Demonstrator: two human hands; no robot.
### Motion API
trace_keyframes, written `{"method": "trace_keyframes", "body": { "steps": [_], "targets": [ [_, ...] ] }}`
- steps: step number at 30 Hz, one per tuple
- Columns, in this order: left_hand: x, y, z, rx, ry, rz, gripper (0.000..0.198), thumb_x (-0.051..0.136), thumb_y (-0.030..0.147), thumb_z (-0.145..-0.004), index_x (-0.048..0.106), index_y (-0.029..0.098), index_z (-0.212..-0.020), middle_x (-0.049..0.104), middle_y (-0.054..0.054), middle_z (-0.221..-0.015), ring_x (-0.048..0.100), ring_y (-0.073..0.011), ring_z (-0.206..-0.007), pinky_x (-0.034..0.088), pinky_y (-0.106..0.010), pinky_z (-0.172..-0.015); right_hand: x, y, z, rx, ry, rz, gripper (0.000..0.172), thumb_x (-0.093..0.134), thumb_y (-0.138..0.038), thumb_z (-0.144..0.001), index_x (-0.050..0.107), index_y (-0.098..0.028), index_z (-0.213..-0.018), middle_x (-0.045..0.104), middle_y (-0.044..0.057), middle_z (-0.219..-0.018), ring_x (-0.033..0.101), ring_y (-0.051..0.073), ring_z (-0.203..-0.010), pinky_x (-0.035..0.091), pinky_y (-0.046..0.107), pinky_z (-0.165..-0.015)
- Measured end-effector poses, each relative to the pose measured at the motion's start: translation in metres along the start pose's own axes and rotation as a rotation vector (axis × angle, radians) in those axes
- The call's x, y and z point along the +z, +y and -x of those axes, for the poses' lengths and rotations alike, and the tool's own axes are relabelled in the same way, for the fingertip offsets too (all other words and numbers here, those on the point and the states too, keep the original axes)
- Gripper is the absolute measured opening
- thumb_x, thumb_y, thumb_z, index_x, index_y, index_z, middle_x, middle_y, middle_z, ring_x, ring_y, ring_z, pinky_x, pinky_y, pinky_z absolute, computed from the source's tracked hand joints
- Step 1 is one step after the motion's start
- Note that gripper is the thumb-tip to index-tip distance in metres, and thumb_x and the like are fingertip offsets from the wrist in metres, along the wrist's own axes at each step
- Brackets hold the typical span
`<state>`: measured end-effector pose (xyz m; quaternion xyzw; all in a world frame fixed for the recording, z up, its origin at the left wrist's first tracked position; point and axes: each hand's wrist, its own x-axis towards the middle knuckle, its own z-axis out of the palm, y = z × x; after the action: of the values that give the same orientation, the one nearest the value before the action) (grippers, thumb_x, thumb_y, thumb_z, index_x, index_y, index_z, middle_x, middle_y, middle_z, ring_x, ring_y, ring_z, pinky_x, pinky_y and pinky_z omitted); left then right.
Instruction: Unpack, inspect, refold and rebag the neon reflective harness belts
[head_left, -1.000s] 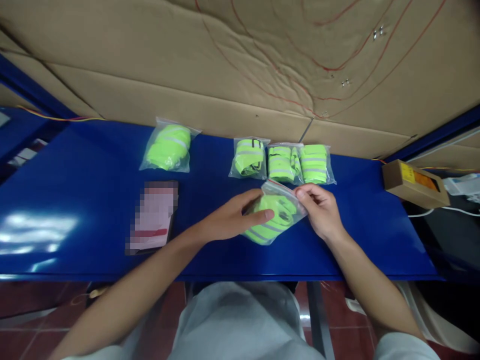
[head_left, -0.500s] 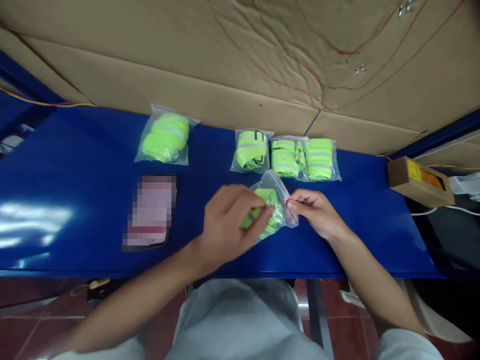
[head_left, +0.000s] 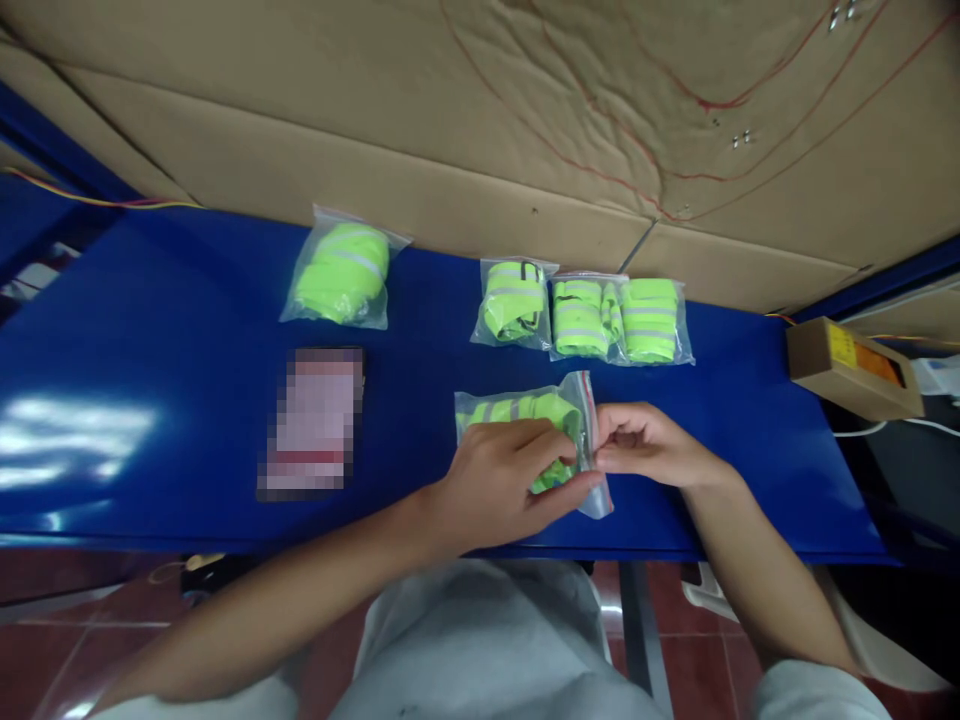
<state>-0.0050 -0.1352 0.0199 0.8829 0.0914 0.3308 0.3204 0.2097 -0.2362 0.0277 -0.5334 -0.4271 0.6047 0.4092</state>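
And it's R hand (head_left: 649, 445) pinching the zip edge (head_left: 587, 395) of the clear bag (head_left: 551, 405) w/ neon-grn fabric (head_left: 555, 474), over the blue table (head_left: 420, 400), L hand (head_left: 506, 478) across it, thumb & fingers apart.

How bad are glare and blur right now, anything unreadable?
Head view: streaky white glare on the left part of the blue table; head view: phone-like device pixelated, screen unreadable; head view: left hand and right hand slightly soft, outlines clear; head view: zip bag shows pale highlights on its clear plastic.
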Motion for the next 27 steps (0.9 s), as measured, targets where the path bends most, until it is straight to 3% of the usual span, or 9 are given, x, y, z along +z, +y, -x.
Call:
{"method": "trace_keyframes", "body": {
  "steps": [3,8,14,16,19,21,22,24,27],
  "targets": [
    [0.004,-0.005,-0.004,-0.185,-0.147,0.121,0.041,0.07,0.055,-0.093,0.065,0.019,-0.074,0.07,0.001,-0.069,0.06,-0.0113,-0.059,0.038,-0.026,-0.057,0.011,0.007,-0.004,-0.045,-0.017,0.096,0.03,0.086,-0.04,-0.082,0.066,-0.018,-0.078,0.071,0.002,-0.081,0.065,0.013,-0.073,0.054,0.025,-0.07],
    [-0.004,-0.012,-0.015,-0.464,-0.329,0.33,0.038,0.067,0.044,-0.094,0.067,0.018,-0.066,0.057,0.005,-0.056,0.046,-0.0082,-0.053,0.028,-0.024,-0.052,0.014,0.021,-0.013,-0.079,-0.054,0.047,0.032,0.086,-0.041,-0.082,0.065,-0.016,-0.081,0.069,0.0,-0.077,0.065,0.012,-0.071,0.054,0.025,-0.07],
    [-0.017,-0.012,-0.022,-0.498,-0.409,0.336,0.044,0.061,0.045,-0.097,0.057,0.017,-0.063,0.054,0.005,-0.058,0.044,-0.008,-0.055,0.026,-0.024,-0.053,0.014,0.014,-0.006,-0.14,-0.126,0.114,0.025,0.075,-0.042,-0.093,0.068,-0.017,-0.094,0.075,0.004,-0.083,0.071,0.016,-0.076,0.058,0.028,-0.071],
    [-0.014,-0.012,-0.021,-0.484,-0.399,0.275,0.04,0.058,0.042,-0.098,0.059,0.017,-0.067,0.054,0.005,-0.059,0.044,-0.0082,-0.055,0.027,-0.024,-0.055,0.006,0.009,-0.004,-0.256,0.059,0.394,0.021,0.071,-0.041,-0.097,0.07,-0.02,-0.096,0.075,0.005,-0.089,0.071,0.018,-0.083,0.058,0.032,-0.079],
    [-0.008,-0.012,-0.018,-0.461,-0.372,0.21,0.028,0.06,0.034,-0.098,0.065,0.018,-0.075,0.062,0.005,-0.066,0.05,-0.0081,-0.06,0.032,-0.023,-0.06,-0.031,0.009,-0.007,-0.446,0.782,0.767,0.021,0.067,-0.044,-0.098,0.07,-0.024,-0.102,0.074,0.007,-0.107,0.069,0.023,-0.105,0.054,0.041,-0.098],
    [-0.005,-0.012,-0.016,-0.445,-0.37,0.206,0.026,0.06,0.033,-0.097,0.066,0.018,-0.077,0.065,0.005,-0.07,0.053,-0.008,-0.061,0.034,-0.023,-0.061,-0.069,0.013,-0.014,-0.436,1.165,0.673,0.035,0.066,-0.053,-0.096,0.067,-0.022,-0.113,0.07,0.011,-0.12,0.067,0.025,-0.109,0.056,0.041,-0.094],
    [-0.004,-0.012,-0.016,-0.438,-0.369,0.203,0.026,0.06,0.033,-0.097,0.066,0.018,-0.077,0.066,0.004,-0.071,0.053,-0.008,-0.061,0.034,-0.023,-0.061,-0.088,0.016,-0.018,-0.367,1.25,0.564,0.042,0.063,-0.058,-0.096,0.065,-0.021,-0.115,0.069,0.012,-0.12,0.068,0.024,-0.107,0.058,0.04,-0.089],
    [-0.003,-0.012,-0.015,-0.436,-0.359,0.189,0.027,0.059,0.032,-0.097,0.066,0.018,-0.076,0.065,0.004,-0.07,0.052,-0.0082,-0.06,0.034,-0.024,-0.061,-0.122,0.019,-0.027,-0.192,1.223,0.431,0.053,0.058,-0.067,-0.095,0.065,-0.018,-0.112,0.072,0.014,-0.11,0.07,0.025,-0.096,0.059,0.039,-0.077],
    [-0.002,-0.012,-0.014,-0.437,-0.35,0.165,0.027,0.059,0.033,-0.097,0.066,0.018,-0.075,0.063,0.004,-0.068,0.051,-0.0087,-0.059,0.034,-0.024,-0.06,-0.152,0.017,-0.039,-0.016,0.995,0.45,0.061,0.07,-0.071,-0.084,0.068,-0.015,-0.11,0.075,0.014,-0.099,0.072,0.025,-0.083,0.06,0.039,-0.068]
  ]
}}
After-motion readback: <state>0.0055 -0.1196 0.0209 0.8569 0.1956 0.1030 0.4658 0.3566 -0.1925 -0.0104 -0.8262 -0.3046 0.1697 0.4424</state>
